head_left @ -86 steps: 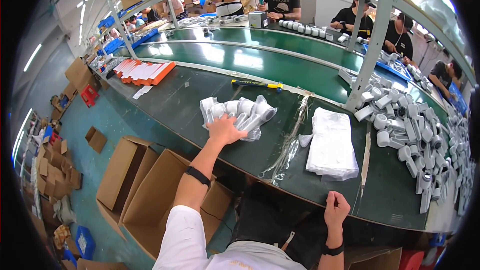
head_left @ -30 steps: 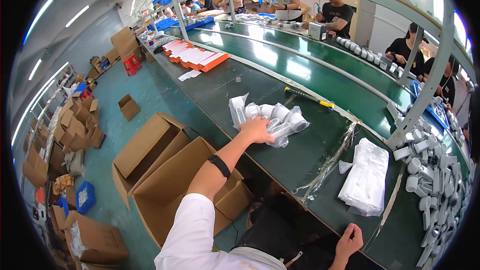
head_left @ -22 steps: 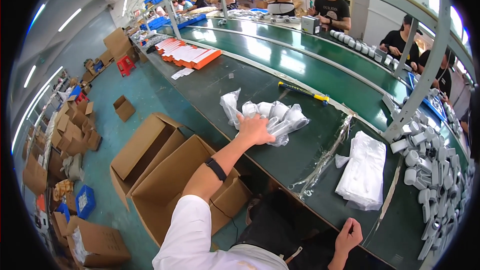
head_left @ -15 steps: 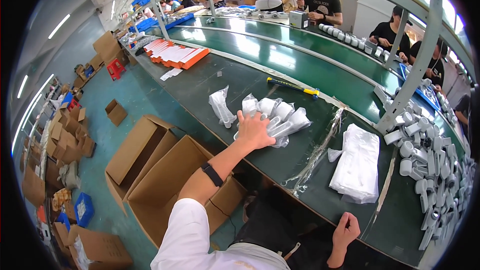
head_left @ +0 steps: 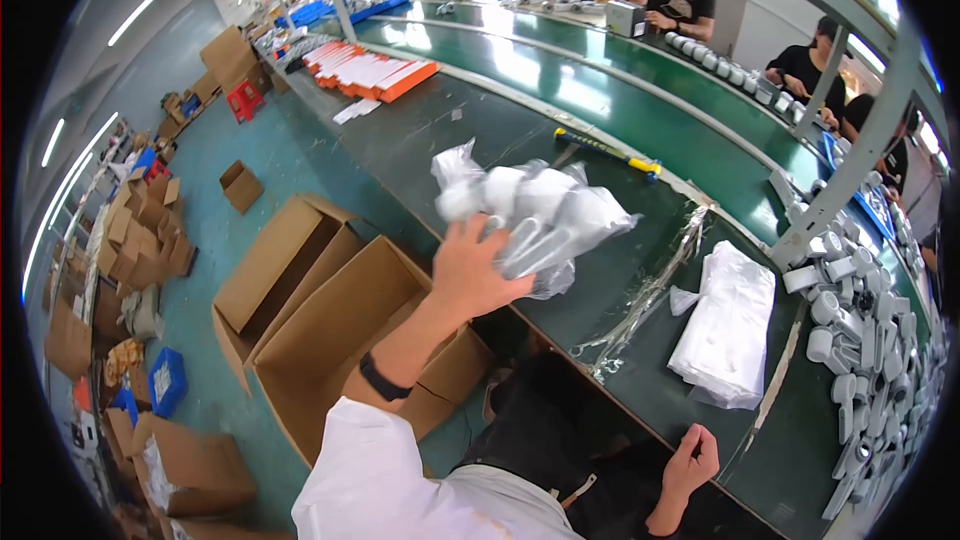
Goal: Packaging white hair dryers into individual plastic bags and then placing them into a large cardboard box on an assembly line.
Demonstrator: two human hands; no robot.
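Observation:
My left hand [head_left: 470, 270] grips a bunch of bagged white plastic parts [head_left: 545, 205], each with a rounded end and a grey handle-like arm, wrapped in clear bags. The bunch looks lifted over the table's near edge and is slightly blurred; the palm hides some of the grip. Close by on the floor is an open cardboard box [head_left: 300, 360]. My right hand [head_left: 690, 460] hangs at the table's near edge with its fingers curled, and nothing shows in it. A stack of clear-white plastic bags [head_left: 728, 330] lies on the table beyond it.
A heap of loose grey-white parts [head_left: 865, 370] covers the right end. A yellow-and-black hammer [head_left: 610, 153] lies by the conveyor belt [head_left: 640, 120]. Orange-and-white folded cartons [head_left: 370, 70] sit farther left. A metal post [head_left: 850, 160] rises at right. Several people work across the belt.
My left hand has gathered the separate left bagged part in with the others and raised the bunch off the table, drawing back slightly left. The right hand stays in place.

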